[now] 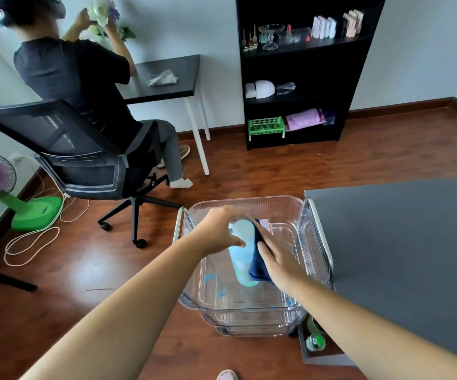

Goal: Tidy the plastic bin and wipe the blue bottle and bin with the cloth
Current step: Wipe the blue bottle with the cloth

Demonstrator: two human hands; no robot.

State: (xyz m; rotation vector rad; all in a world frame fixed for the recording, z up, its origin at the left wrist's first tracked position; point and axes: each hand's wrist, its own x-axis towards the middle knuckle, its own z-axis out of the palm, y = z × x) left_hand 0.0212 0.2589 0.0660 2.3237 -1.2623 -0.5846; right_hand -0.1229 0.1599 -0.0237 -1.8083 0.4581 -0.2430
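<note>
Left hand (221, 231) grips the top of the blue bottle (242, 253), fingers curled round the cap end. Right hand (276, 259) is closed on the dark blue cloth (258, 259), pressing it against the bottle's right side. Bottle is held tilted above the clear plastic bin (315, 248), over its open interior. Bin sits in a metal-framed cart just left of the grey table (413, 242). Behind the bin, a seated person (84, 86) faces away in an office chair (79, 160).

One bottle (242, 253), one cloth (258, 259), two hands.
</note>
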